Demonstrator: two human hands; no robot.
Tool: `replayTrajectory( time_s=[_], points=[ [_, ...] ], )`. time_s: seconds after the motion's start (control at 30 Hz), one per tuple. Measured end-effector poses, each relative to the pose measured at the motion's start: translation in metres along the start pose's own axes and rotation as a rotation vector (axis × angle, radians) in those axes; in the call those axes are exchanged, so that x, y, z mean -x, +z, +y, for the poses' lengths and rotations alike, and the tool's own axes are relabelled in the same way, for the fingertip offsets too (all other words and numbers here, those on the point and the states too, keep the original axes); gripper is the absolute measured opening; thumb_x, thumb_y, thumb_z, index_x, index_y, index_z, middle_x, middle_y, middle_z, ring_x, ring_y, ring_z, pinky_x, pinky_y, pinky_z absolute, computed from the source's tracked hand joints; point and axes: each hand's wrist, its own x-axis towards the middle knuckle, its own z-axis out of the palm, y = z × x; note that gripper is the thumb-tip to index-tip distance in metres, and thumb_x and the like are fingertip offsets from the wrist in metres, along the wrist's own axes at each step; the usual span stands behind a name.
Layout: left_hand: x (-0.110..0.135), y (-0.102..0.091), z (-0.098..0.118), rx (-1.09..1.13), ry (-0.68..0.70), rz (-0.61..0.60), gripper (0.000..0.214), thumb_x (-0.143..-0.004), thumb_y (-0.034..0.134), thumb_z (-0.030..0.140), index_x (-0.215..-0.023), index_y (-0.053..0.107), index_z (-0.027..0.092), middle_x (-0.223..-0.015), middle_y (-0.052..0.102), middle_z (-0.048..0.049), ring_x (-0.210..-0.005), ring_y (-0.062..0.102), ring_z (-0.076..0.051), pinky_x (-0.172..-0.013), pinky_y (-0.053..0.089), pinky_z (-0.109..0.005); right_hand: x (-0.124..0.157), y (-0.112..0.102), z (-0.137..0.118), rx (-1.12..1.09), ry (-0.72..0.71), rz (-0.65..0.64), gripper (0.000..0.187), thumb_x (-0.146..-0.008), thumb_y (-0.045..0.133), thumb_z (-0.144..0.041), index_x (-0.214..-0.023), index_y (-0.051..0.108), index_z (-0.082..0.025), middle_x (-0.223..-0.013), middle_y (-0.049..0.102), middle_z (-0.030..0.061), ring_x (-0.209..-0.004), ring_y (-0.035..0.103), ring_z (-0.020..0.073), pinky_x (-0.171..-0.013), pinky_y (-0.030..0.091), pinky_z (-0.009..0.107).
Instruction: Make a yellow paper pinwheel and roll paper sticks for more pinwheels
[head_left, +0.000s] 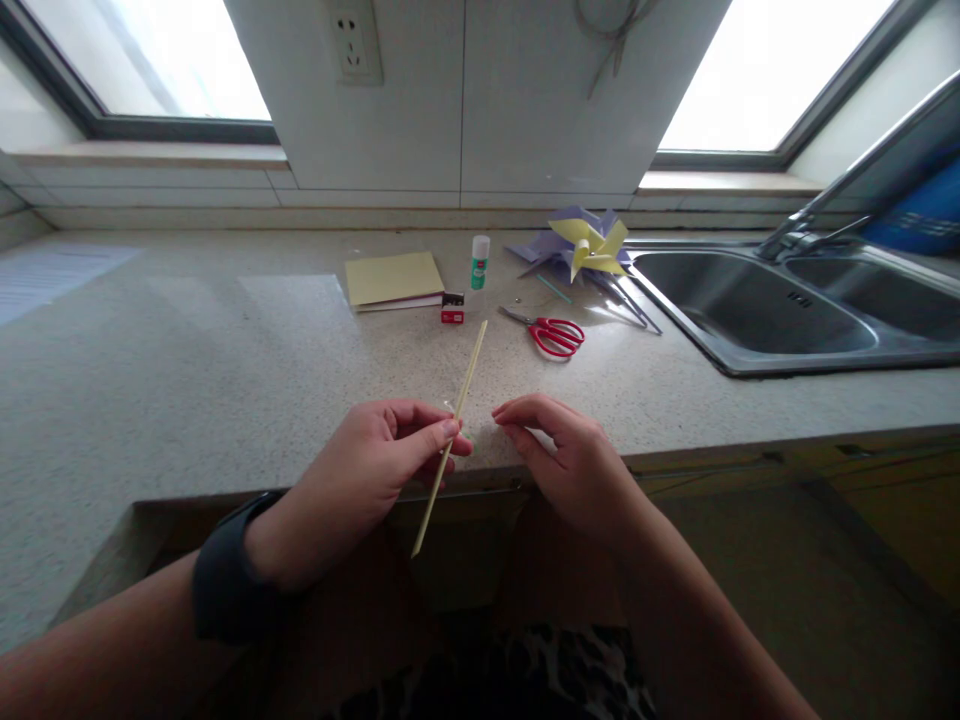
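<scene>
In my left hand a thin, pale yellow rolled paper stick is pinched between thumb and fingers, slanting up to the right over the counter's front edge. A small clear, shiny scrap shows by those fingertips, too small to name surely. Just right of the stick, and apart from it, my right hand is closed in a pinch; whatever its fingertips hold, if anything, cannot be made out. Red-handled scissors lie beyond it. Further back stand a glue stick with a white cap and a small red-and-black box.
Yellow paper sheets lie stacked at the back. A yellow pinwheel rests on purple ones beside the steel sink, near the faucet. The speckled counter ends just under my hands. A wall socket is above.
</scene>
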Motion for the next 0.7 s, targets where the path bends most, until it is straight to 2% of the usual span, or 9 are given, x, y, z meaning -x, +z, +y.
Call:
replayTrajectory(
  time_s=[0.07, 0.13, 0.17, 0.23, 0.3, 0.4, 0.47, 0.57, 0.7],
  points=[
    [-0.001, -0.002, 0.003, -0.067, -0.011, -0.024, 0.024, -0.088, 0.072, 0.039, -0.089, 0.074, 0.016, -0.089, 0.08, -0.0055, -0.064, 0.062, -0.01, -0.061, 0.047, -0.021, -0.006, -0.008, 0.003, 0.096, -0.017, 0.041, 0.013, -0.096, 0.056, -0.019, -0.1, 0.068, -0.022, -0.099, 0.073, 0.0042, -0.094, 0.069, 0.019, -0.085, 0.054, 0.035],
    [-0.001, -0.006, 0.007, -0.173, -0.005, -0.039, 0.025, -0.089, 0.07, 0.041, -0.088, 0.074, 0.016, -0.087, 0.08, -0.0054, -0.063, 0.06, -0.01, -0.06, 0.046, -0.023, -0.016, -0.021, 0.013, 0.239, -0.031, 0.153, 0.012, -0.093, 0.058, -0.02, -0.099, 0.068, -0.021, -0.098, 0.073, 0.005, -0.093, 0.069, 0.0203, -0.084, 0.053, 0.036],
    [-0.001, -0.009, 0.009, -0.239, 0.006, -0.044, 0.025, -0.089, 0.069, 0.041, -0.088, 0.075, 0.017, -0.086, 0.079, -0.0052, -0.064, 0.061, -0.011, -0.061, 0.046, -0.024, -0.024, -0.028, 0.02, 0.324, -0.022, 0.199, 0.014, -0.092, 0.058, -0.02, -0.101, 0.069, -0.02, -0.101, 0.073, 0.0066, -0.094, 0.069, 0.0219, -0.083, 0.053, 0.036],
    [0.0, -0.014, 0.014, -0.373, 0.045, -0.048, 0.026, -0.09, 0.066, 0.043, -0.09, 0.076, 0.018, -0.087, 0.079, -0.0046, -0.069, 0.063, -0.014, -0.064, 0.046, -0.026, -0.042, -0.043, 0.036, 0.509, 0.047, 0.205, 0.023, -0.091, 0.057, -0.019, -0.111, 0.069, -0.018, -0.112, 0.073, 0.0102, -0.099, 0.068, 0.0246, -0.082, 0.052, 0.037],
    [0.001, -0.018, 0.018, -0.487, 0.089, -0.049, 0.026, -0.091, 0.064, 0.043, -0.092, 0.076, 0.02, -0.089, 0.079, -0.0034, -0.073, 0.065, -0.015, -0.067, 0.046, -0.028, -0.06, -0.054, 0.052, 0.704, 0.156, 0.071, 0.031, -0.095, 0.052, -0.023, -0.122, 0.067, -0.019, -0.116, 0.071, 0.0121, -0.104, 0.065, 0.0263, -0.084, 0.05, 0.038],
    [0.001, -0.023, 0.022, -0.598, 0.136, -0.054, 0.025, -0.092, 0.061, 0.042, -0.094, 0.076, 0.023, -0.09, 0.078, -0.0016, -0.075, 0.066, -0.016, -0.067, 0.046, -0.029, -0.083, -0.065, 0.07, 0.76, 0.193, -0.057, 0.027, -0.096, 0.053, -0.031, -0.107, 0.074, -0.019, -0.1, 0.073, 0.0132, -0.088, 0.065, 0.0252, -0.074, 0.047, 0.037],
    [0.002, -0.024, 0.025, -0.657, 0.162, -0.06, 0.025, -0.094, 0.058, 0.042, -0.094, 0.075, 0.023, -0.088, 0.077, -0.0011, -0.072, 0.064, -0.016, -0.064, 0.045, -0.029, -0.093, -0.069, 0.078, 0.798, 0.219, -0.093, 0.025, -0.093, 0.056, -0.033, -0.093, 0.076, -0.018, -0.091, 0.071, 0.014, -0.079, 0.062, 0.0243, -0.067, 0.043, 0.037],
    [0.002, -0.026, 0.03, -0.745, 0.225, -0.063, 0.025, -0.095, 0.056, 0.041, -0.093, 0.074, 0.024, -0.082, 0.075, 0.0004, -0.067, 0.062, -0.015, -0.06, 0.042, -0.028, -0.102, -0.073, 0.083, 0.834, 0.283, -0.119, 0.028, -0.089, 0.06, -0.04, -0.086, 0.074, -0.017, -0.078, 0.068, 0.0128, -0.066, 0.056, 0.0219, -0.057, 0.035, 0.035],
    [0.006, -0.029, 0.037, -0.873, 0.35, -0.027, 0.021, -0.095, 0.056, 0.037, -0.093, 0.073, 0.025, -0.081, 0.074, 0.0018, -0.07, 0.063, -0.015, -0.062, 0.042, -0.026, -0.106, -0.082, 0.082, 0.82, 0.326, -0.192, 0.031, -0.082, 0.067, -0.048, -0.075, 0.074, -0.018, -0.064, 0.064, 0.0072, -0.057, 0.052, 0.0173, -0.055, 0.032, 0.034]
  ],
)
